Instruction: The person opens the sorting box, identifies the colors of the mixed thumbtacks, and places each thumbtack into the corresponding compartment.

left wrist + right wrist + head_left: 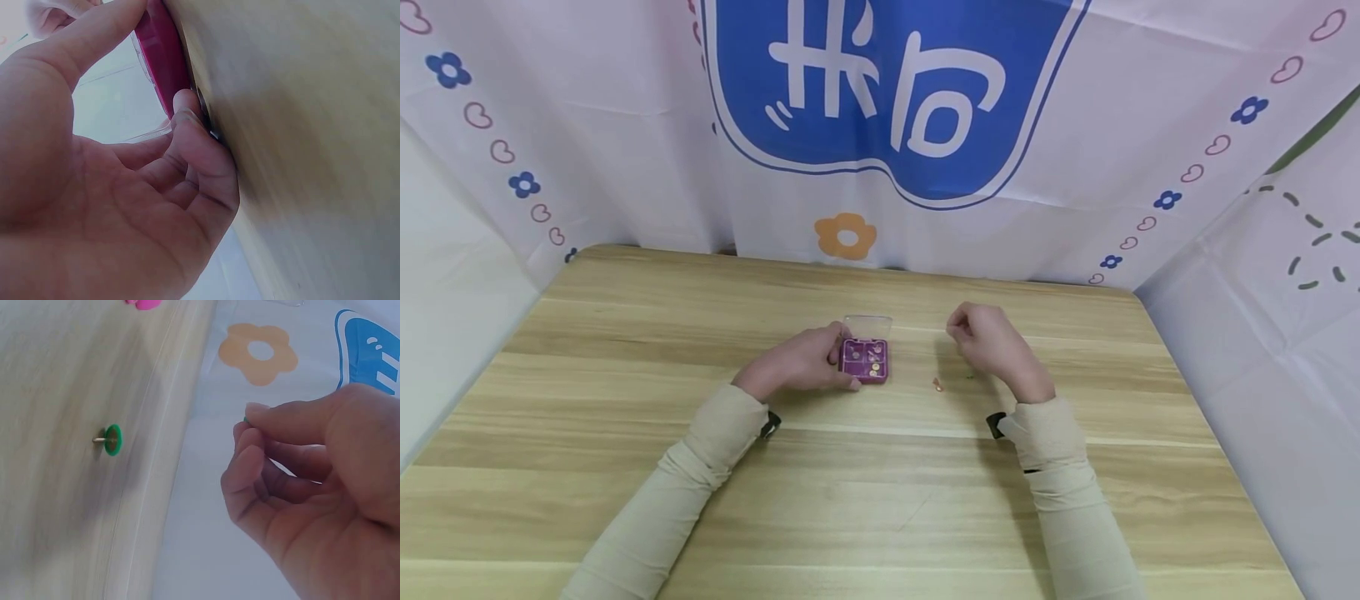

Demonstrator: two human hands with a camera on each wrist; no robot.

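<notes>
Shows glossy plastic on the box [876, 380] in the left hand [797, 360], smooth wood on the bench [850, 500] beneath.

- From where I stand, both forearms show in pale beige sleeves: left sleeve [662, 508], right sleeve [1078, 525].
- The cloth is plain and softly creased, with the left cuff [726, 425] and right cuff [1047, 433] bunched thickly at the wrists.
- A small black piece sits at each wrist's inner side, left wrist piece [771, 425] and right wrist piece [996, 425] (too small to make out details).
- A thin black line [1032, 472] edges the right sleeve below its cuff.
- Left hand [797, 362] and right hand [996, 342] are bare.
</notes>
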